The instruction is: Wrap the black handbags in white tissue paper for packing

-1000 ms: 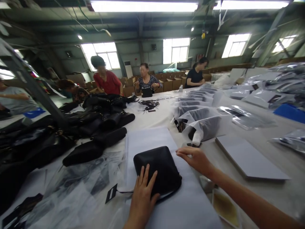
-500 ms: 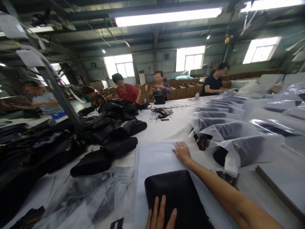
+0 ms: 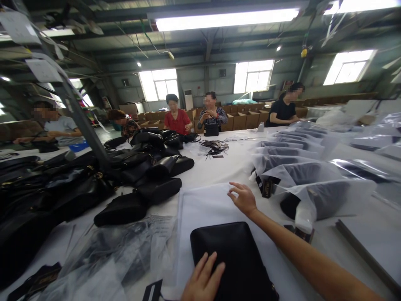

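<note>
Now the black bag is lying on the white sheet, and your left hand is resting open on it, fingers extended. Beyond the bag, near the sheet's far right corner, your right hand is curling its fingers, no longer spreading flat as it was 0.5 s ago; the view is not letting me tell whether it is gripping anything. Seemingly, your work is shifting from pressing the sheet to picking at it. Left of the bag, clear plastic is lying; to its right, wrapped bundles are standing.
</note>
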### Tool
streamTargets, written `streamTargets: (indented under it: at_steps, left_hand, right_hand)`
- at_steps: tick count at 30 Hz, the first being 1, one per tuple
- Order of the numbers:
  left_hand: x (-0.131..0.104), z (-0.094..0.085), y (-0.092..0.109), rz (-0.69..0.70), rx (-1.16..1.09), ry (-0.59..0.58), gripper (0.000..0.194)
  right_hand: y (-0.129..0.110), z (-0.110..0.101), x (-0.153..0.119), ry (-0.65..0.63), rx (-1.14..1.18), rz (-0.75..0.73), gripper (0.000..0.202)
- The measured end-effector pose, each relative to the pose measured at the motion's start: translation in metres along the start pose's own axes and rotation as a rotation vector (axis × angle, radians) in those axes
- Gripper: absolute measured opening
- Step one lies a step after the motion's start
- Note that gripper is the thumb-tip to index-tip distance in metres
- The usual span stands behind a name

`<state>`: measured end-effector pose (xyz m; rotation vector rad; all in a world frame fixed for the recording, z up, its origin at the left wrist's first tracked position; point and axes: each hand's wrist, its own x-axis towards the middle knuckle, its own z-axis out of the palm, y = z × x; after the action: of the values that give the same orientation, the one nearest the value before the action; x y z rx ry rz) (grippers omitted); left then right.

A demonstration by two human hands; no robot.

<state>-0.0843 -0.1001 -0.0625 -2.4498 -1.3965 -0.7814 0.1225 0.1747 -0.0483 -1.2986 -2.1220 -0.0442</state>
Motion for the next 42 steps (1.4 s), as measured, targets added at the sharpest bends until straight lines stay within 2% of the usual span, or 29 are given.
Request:
streamTargets:
  at_steps: [1,3,4,7,8,11,13,17,19,22,26,32,37,39,42]
  left_hand:
    - [0.012,-0.013,-0.007,-0.067,-0.042,-0.047,0.066]
    - [0.044,-0.033,-0.021,-0.288,0.03,-0.009,0.067]
    - [0.063,-0.04,-0.028,-0.322,0.077,0.022,0.069]
    - [0.114,-0.046,-0.05,-0.316,0.192,0.08,0.081]
    - [0.127,-0.047,-0.056,-0.299,0.21,0.075,0.079]
    - [0.14,-0.051,-0.064,-0.186,0.192,0.015,0.044]
    - [0.13,-0.058,-0.057,-0.12,0.151,-0.019,0.03]
    - [0.089,-0.068,-0.018,-0.095,0.124,-0.077,0.023]
    - [0.068,-0.064,0.004,-0.086,0.133,-0.128,0.019]
    - [0.043,-0.05,0.025,-0.067,0.143,-0.163,0.019]
    - [0.023,-0.037,0.032,-0.031,0.126,-0.158,0.017]
    - [0.021,-0.046,0.036,0.008,0.114,-0.222,0.017]
    - [0.023,-0.041,0.043,0.064,0.06,-0.316,0.058]
    - [0.019,-0.035,0.044,0.063,0.051,-0.356,0.058]
    - [0.007,-0.03,0.046,0.03,0.051,-0.382,0.053]
  right_hand:
    - [-0.005,-0.008,-0.004,0.04,0.013,-0.038,0.011]
    - [-0.017,-0.026,-0.014,0.142,0.042,-0.136,0.009]
    - [-0.023,-0.035,-0.02,0.19,0.053,-0.19,0.008]
    - [-0.037,-0.065,-0.042,0.247,0.064,-0.324,0.006]
    - [-0.04,-0.075,-0.051,0.241,0.062,-0.361,0.007]
    - [-0.046,-0.107,-0.075,0.193,0.05,-0.426,0.008]
    - [-0.051,-0.127,-0.089,0.165,0.038,-0.42,0.009]
    - [-0.069,-0.151,-0.115,0.075,-0.023,-0.447,0.042]
    - [-0.08,-0.15,-0.128,-0.003,-0.06,-0.497,0.055]
    - [-0.09,-0.137,-0.147,-0.047,-0.058,-0.552,0.05]
    - [-0.092,-0.124,-0.17,-0.044,-0.01,-0.583,0.03]
    - [-0.086,-0.12,-0.2,-0.062,-0.011,-0.549,0.026]
    - [-0.081,-0.11,-0.212,-0.052,-0.005,-0.565,0.027]
    - [-0.08,-0.114,-0.216,-0.099,0.025,-0.558,0.028]
    - [-0.081,-0.135,-0.231,-0.256,0.128,-0.502,0.028]
